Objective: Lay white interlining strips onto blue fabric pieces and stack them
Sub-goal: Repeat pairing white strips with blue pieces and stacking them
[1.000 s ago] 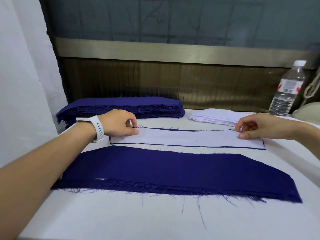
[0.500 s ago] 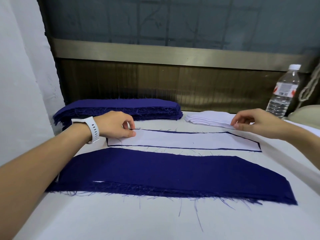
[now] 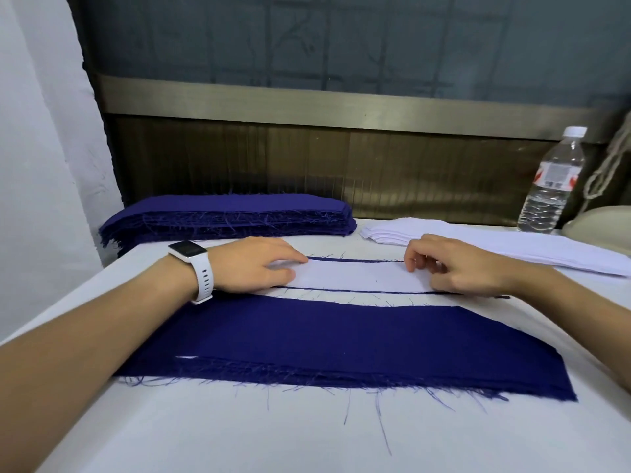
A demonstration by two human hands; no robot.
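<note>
Centre of the frame: a white strip [image 3: 355, 276] lies on a blue piece [image 3: 358, 260] on the table [image 3: 205, 438], thin blue edges showing. The left hand [image 3: 259, 264] presses it with flat fingers, likely to keep it aligned. The right hand [image 3: 457, 264] rests bent fingers on it; I cannot tell if they grip.

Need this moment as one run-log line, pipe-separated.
state: white interlining strip lies on narrow blue fabric piece | left grip: flat on left end | right grip: curled on right part, hold unclear

A clear water bottle [image 3: 549, 186] stands far right on the white table [image 3: 170, 438], near a looped cord [image 3: 611, 169].
</note>
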